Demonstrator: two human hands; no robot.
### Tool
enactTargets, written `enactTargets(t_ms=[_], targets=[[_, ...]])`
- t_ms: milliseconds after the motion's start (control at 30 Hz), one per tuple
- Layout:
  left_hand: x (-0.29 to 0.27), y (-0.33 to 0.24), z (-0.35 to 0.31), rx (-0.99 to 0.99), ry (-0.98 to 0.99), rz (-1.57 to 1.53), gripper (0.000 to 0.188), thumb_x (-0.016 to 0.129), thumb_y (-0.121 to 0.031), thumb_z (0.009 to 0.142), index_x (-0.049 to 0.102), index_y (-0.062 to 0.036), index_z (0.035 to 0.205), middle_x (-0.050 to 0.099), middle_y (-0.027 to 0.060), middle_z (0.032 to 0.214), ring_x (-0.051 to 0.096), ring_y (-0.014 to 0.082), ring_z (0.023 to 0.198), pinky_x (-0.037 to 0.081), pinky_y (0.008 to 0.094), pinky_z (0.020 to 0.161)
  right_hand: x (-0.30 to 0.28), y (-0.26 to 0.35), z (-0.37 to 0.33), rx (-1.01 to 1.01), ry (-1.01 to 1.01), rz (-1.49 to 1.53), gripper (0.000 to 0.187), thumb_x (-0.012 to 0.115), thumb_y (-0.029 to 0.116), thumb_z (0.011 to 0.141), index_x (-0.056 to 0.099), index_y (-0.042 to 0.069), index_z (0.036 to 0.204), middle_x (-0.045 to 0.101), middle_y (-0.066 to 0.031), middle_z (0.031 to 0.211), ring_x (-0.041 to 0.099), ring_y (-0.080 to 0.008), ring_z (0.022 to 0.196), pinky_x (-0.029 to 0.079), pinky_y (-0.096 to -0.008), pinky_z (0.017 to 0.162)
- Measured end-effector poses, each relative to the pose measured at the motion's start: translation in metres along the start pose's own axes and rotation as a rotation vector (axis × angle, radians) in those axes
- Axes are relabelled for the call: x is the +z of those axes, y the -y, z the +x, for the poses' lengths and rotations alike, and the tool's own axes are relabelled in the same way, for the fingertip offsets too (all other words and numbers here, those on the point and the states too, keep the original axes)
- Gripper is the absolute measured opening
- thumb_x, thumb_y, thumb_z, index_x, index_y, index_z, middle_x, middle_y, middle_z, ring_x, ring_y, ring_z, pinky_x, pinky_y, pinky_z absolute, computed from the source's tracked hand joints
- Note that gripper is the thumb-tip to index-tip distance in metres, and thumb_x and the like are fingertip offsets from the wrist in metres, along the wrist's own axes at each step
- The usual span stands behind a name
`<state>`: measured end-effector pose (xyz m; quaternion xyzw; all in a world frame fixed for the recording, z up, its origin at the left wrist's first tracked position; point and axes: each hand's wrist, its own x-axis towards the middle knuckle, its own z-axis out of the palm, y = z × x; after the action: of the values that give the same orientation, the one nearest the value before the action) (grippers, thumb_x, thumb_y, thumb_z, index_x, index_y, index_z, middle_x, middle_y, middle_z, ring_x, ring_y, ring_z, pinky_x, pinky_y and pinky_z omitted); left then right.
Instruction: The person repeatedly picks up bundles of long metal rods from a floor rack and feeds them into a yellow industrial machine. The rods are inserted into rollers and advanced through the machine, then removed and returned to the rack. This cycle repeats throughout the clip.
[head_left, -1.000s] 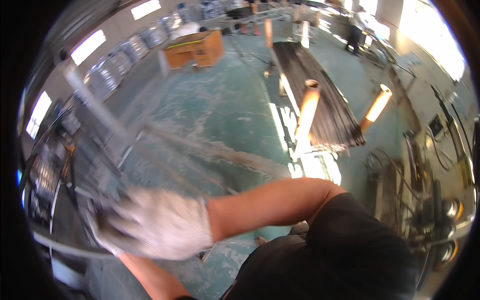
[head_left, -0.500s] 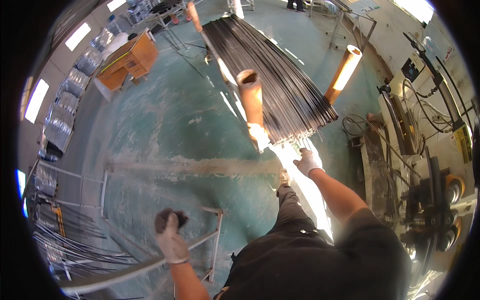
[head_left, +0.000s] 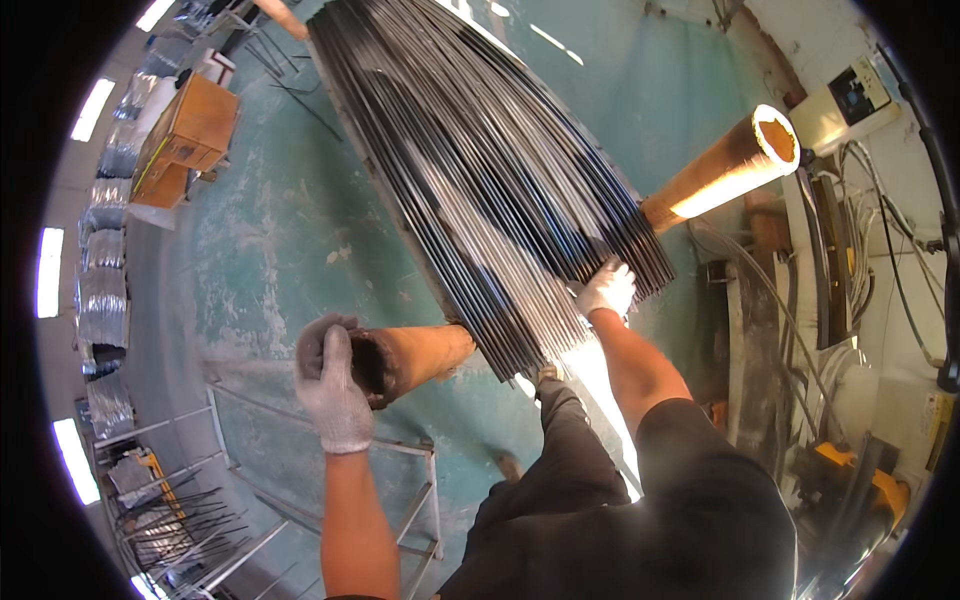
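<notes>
A wide layer of long dark rods point(head_left: 480, 170) lies side by side in front of me, near ends toward my legs. My right hand point(head_left: 608, 288), in a pale work glove, is on the rods near their right-hand near ends, its fingers bent over them. My left hand point(head_left: 335, 385), gloved too, is raised beside the open mouth of a rusty upright pipe point(head_left: 425, 358). Its fingers are curled in; something dark grey shows at them, soiled glove or cloth, I cannot tell which.
A second pipe point(head_left: 725, 175) stands at the rods' right side. Below my left hand is a grey metal frame point(head_left: 432, 490). Machinery with hoses point(head_left: 860, 210) lines the right wall. A wooden desk point(head_left: 195, 130) and silvery wrapped bundles point(head_left: 103, 285) are at the left.
I have moved closer to the rods, which fill more of the view. My right hand has come onto them from their near edge. My left hand has risen beside the left pipe's mouth.
</notes>
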<state>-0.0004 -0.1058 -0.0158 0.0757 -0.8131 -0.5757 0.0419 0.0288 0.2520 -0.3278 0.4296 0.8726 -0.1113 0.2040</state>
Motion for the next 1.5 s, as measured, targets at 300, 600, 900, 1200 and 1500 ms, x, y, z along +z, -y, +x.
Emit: enactTargets(t_ms=[300, 600, 900, 1200, 1500], targets=[[0.028, -0.022, 0.033, -0.027, 0.049, -0.043, 0.019, 0.062, -0.009, 0.115, 0.071, 0.0038, 0.124, 0.076, 0.0121, 0.116, 0.07, 0.0195, 0.107, 0.056, 0.0365, 0.102, 0.061, -0.005, 0.014, -0.356, -0.047, 0.053, 0.029, 0.069, 0.02, 0.101, 0.068, -0.001, 0.122, 0.074, -0.0242, 0.124, 0.076, -0.042, 0.113, 0.065, -0.0521, 0.096], [0.027, -0.028, 0.022, 0.112, 0.004, 0.155, 0.016, 0.064, -0.003, 0.11, 0.072, 0.0027, 0.122, 0.077, 0.0135, 0.116, 0.071, 0.0239, 0.11, 0.056, 0.041, 0.103, 0.02, -0.036, 0.05, -0.381, 0.335, 0.416, 0.054, 0.097, 0.049, 0.086, 0.084, 0.0, 0.105, 0.082, -0.0258, 0.097, 0.081, -0.0407, 0.095, 0.063, -0.0488, 0.089], [0.029, -0.048, -0.046, 0.859, 0.33, 0.403, 0.032, 0.074, 0.008, 0.085, 0.071, -0.0043, 0.115, 0.077, 0.0136, 0.113, 0.074, 0.0359, 0.109, 0.055, 0.0554, 0.114, -0.077, -0.024, -0.022, -0.263, 0.304, 0.515, 0.057, 0.082, 0.052, 0.103, 0.079, -0.005, 0.108, 0.079, -0.0305, 0.101, 0.079, -0.0417, 0.097, 0.059, -0.0517, 0.091], [0.037, 0.072, -0.106, 0.028, 0.752, 0.007, 0.011, 0.078, -0.001, 0.098, 0.078, -0.0005, 0.109, 0.08, 0.0076, 0.103, 0.074, 0.0153, 0.095, 0.06, 0.0316, 0.087, -0.14, 0.002, -0.125, -0.275, 0.238, 0.365, 0.061, 0.064, 0.055, 0.111, 0.078, -0.002, 0.128, 0.078, -0.0324, 0.128, 0.075, -0.0472, 0.124, 0.058, -0.0556, 0.107], [0.108, 0.149, -0.045, -0.674, 0.796, -0.373, 0.023, 0.073, -0.021, 0.111, 0.07, -0.0042, 0.126, 0.075, 0.0065, 0.112, 0.076, 0.0202, 0.1, 0.064, 0.0376, 0.09, -0.117, -0.156, -0.347, 0.132, 0.478, 0.408, 0.081, 0.079, 0.059, 0.102, 0.053, -0.005, 0.143, 0.067, -0.029, 0.13, 0.064, -0.0385, 0.123, 0.051, -0.0509, 0.109]])
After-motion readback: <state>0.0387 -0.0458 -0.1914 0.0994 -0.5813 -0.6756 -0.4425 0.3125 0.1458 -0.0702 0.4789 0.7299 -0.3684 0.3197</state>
